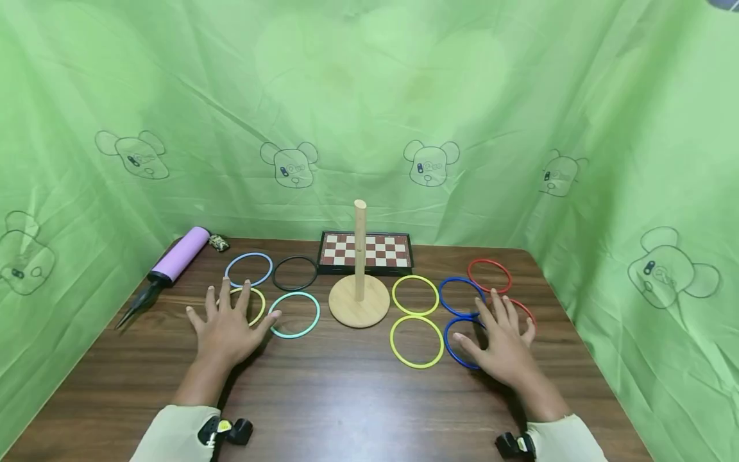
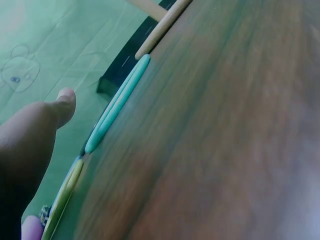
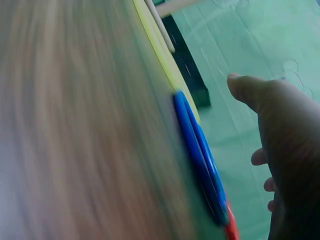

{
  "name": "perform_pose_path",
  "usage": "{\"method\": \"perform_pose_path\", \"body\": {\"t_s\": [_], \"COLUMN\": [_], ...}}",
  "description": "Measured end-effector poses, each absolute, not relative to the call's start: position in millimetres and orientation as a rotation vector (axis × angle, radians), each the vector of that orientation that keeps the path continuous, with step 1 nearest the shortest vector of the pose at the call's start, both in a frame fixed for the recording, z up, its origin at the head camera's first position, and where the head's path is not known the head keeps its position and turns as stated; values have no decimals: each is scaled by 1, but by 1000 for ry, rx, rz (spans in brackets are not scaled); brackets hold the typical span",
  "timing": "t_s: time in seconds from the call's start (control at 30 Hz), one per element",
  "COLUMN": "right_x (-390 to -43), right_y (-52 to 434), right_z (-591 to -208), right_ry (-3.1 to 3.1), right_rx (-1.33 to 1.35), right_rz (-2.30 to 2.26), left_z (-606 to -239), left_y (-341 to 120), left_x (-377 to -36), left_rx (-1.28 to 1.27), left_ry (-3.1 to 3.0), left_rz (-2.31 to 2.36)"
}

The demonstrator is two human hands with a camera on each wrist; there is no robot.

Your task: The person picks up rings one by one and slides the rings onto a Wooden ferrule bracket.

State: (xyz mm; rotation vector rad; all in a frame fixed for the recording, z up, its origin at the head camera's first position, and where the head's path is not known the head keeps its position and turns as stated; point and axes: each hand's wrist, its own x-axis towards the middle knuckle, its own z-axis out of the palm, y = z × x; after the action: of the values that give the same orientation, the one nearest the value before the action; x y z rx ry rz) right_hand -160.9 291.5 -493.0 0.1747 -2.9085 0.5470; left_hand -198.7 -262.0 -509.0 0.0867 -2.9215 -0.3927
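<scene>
Rings lay scattered flat on the brown wooden table (image 1: 358, 398) either side of a wooden peg stand (image 1: 360, 282), and both hands rested among them with fingers spread and gripping nothing. The left hand (image 1: 228, 324) lay palm down over a pale yellow ring (image 1: 258, 301), its thumb just beside a mint green ring (image 1: 294, 314); a light blue ring (image 1: 248, 269) and a black ring (image 1: 295, 273) lay farther back. The right hand (image 1: 502, 343) covered part of a blue ring (image 1: 458, 346), with a second blue ring (image 1: 460, 296) and a red ring (image 1: 489, 275) beyond its fingertips, and another red one half hidden under the fingers. Two bright yellow rings (image 1: 416, 341) lay between that hand and the peg's round base.

To my eye, lifting one of these well would have called for sliding a fingertip under the thin rim or pinching it at the edge, since the hoops sat flush against the wood. Taking the ring nearest the peg first would have kept the arm from sweeping the others aside, and the tall peg looked easy to knock.

Behind the stand sat a folded chessboard (image 1: 365, 251), and at the far left a lilac hand pump (image 1: 173, 262). I could read no writing anywhere; the green cloth (image 1: 369, 96) carried only printed bear faces.
</scene>
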Motion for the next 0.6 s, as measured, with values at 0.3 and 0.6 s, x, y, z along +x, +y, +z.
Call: {"method": "perform_pose_path", "body": {"t_s": [0.3, 0.6], "right_x": [-183, -203], "right_y": [243, 204], "right_z": [-505, -504], "right_ry": [-2847, -2817], "right_rx": [356, 423], "right_rz": [630, 657], "left_z": [-506, -503], "left_y": [-249, -232], "left_x": [-220, -254], "left_rx": [54, 34], "left_ry": [-2948, -2987], "left_rz": [-346, -331]}}
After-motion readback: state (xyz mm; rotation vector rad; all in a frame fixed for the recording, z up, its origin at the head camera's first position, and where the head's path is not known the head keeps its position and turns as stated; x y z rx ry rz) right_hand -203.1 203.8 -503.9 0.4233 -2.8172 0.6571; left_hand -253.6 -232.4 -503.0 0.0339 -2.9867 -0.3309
